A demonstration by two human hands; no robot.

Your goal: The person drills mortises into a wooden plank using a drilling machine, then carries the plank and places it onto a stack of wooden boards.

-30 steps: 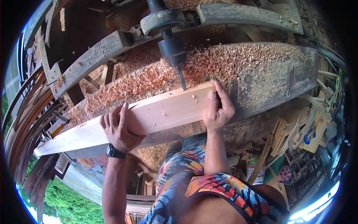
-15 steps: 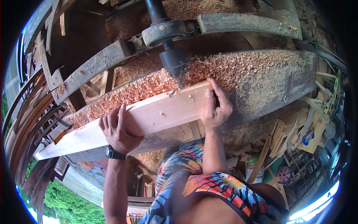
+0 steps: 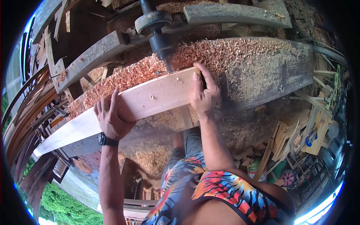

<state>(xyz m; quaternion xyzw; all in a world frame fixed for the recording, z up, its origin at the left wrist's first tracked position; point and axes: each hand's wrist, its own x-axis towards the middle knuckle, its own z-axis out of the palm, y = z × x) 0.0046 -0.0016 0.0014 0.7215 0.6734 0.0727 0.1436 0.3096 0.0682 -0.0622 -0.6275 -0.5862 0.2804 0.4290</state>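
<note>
A long pale wooden board (image 3: 157,95) lies slantwise on the bench, tapering towards its far left end. My left hand (image 3: 112,118), with a dark watch on its wrist, is closed over the middle of the board, fingers across its upper edge. At the right end, my right hand (image 3: 204,93) grips the board, thumb on the face and index finger over the corner. The drill bit (image 3: 169,67) in a dark chuck (image 3: 162,45) stands at the board's upper edge near my right hand. Whether its tip touches the wood I cannot tell. Loose chips (image 3: 152,96) sit on the board's face.
Reddish wood shavings (image 3: 225,52) heap along the worn bench (image 3: 270,82) behind the board. Curved timbers (image 3: 240,14) flank the drill spindle. Offcuts (image 3: 285,138) pile up at the right, and dark curved strips (image 3: 28,112) stand at the left.
The whole view has shifted, so the drill, board and both hands appear higher and further left. Both hands keep their hold, with the board placed much the same against the bit.
</note>
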